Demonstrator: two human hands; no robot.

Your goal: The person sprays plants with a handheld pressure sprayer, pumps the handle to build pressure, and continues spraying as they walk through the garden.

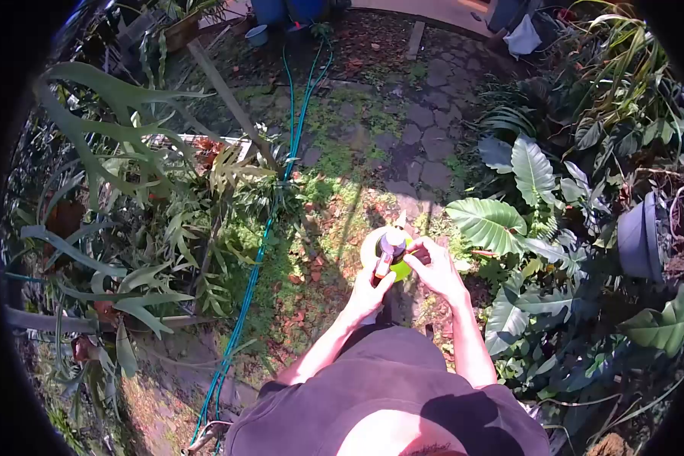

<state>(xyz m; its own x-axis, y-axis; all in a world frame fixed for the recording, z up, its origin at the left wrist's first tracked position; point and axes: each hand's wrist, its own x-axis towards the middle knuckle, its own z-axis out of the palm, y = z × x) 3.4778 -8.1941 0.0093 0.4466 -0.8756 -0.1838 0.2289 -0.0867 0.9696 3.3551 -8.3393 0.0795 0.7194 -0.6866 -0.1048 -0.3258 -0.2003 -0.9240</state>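
Both of my hands meet in front of my body around a small dark and purplish object [394, 242]. My left hand [372, 289] is closed on its lower end, where an orange and white part shows. On the other side, the fingers of my right hand [433, 267] pinch its right edge. Directly behind or below the object is a round yellow-green thing [404, 269], partly covered by my hands; a pale round area shows at its left. What exactly the small object is I cannot make out.
Teal hoses [260, 262] run along the ground on the left. Staghorn-like plants [121, 129] fill the left side, broad-leaved plants [488, 225] the right. A grey pot [640, 237] hangs or stands far right. Blue containers [305, 9] and a small bucket [257, 36] are at the top.
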